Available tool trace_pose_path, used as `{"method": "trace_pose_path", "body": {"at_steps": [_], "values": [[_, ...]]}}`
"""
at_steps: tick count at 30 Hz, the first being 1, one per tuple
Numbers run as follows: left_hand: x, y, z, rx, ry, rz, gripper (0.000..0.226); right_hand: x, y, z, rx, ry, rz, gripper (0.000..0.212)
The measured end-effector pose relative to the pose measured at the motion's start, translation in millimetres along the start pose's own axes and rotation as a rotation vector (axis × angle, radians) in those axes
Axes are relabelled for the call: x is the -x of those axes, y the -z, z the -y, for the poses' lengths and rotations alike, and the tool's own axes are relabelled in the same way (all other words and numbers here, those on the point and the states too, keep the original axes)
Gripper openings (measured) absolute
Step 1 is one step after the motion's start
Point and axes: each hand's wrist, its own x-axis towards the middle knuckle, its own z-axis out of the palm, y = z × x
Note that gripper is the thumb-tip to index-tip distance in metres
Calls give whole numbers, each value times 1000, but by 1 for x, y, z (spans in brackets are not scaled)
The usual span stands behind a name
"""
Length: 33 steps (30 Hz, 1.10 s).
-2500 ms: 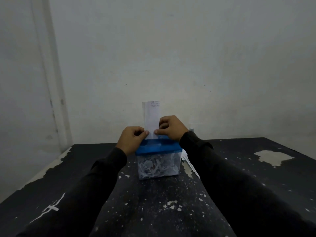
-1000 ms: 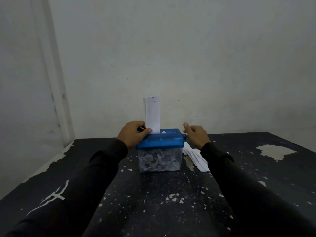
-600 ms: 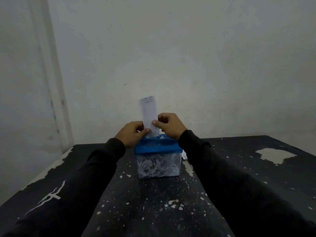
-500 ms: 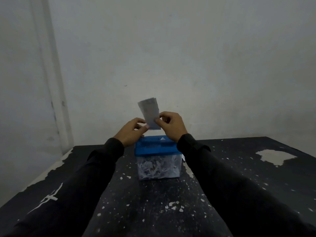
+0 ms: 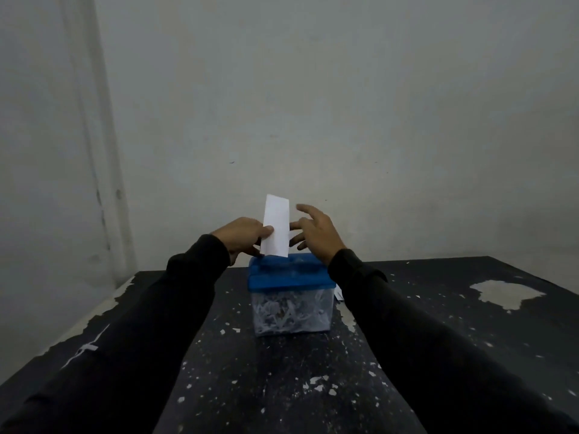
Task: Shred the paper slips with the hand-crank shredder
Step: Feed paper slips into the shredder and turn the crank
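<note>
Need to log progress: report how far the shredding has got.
Done: clear bin under the blue shredder top holds shreds. In hand: left hand pinches a paper slip upright over the top; right hand open beside it. Left: feeding and cranking; a slip edge shows beside the bin.

Two hands (image 5: 242,236), one paper slip (image 5: 276,228), one shredder (image 5: 289,292), one table (image 5: 438,324)
</note>
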Motion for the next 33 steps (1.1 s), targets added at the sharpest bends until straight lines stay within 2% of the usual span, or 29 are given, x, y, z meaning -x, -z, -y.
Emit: {"method": "trace_pose_path", "body": {"at_steps": [2,3,7,9,11,15,17,20,21,23,28,31,33], "values": [[-7,0,7,2,-44,-32,34,-1,2,4,-70,-133,42,31],[-10,0,10,17,-80,-40,32,-2,3,3,-22,-142,63,34],[-13,0,19,67,-147,-52,29,-3,0,-4,64,-67,61,20],[-11,-2,20,41,-147,-52,30,-3,-1,-5,88,-12,40,11],[-9,-3,23,6,-152,-75,21,-2,-2,-7,142,58,32,8],[-8,1,35,-88,-229,-98,18,3,0,-9,179,119,92,3],[-7,3,43,-114,-274,-96,21,4,3,-11,223,121,135,12],[-8,-2,53,-159,-307,-91,21,3,7,-16,247,106,178,5],[-6,-5,57,-170,-318,-99,19,3,7,-16,255,105,175,11],[-5,-10,65,-148,-342,-133,17,5,7,-16,272,111,166,17],[-7,-22,80,-169,-474,-257,21,6,7,-14,341,124,180,16],[-8,-32,87,-192,-550,-336,24,12,19,-8,522,205,96,20],[-7,-36,89,-180,-574,-361,25,22,36,-10,673,204,24,38]]}}
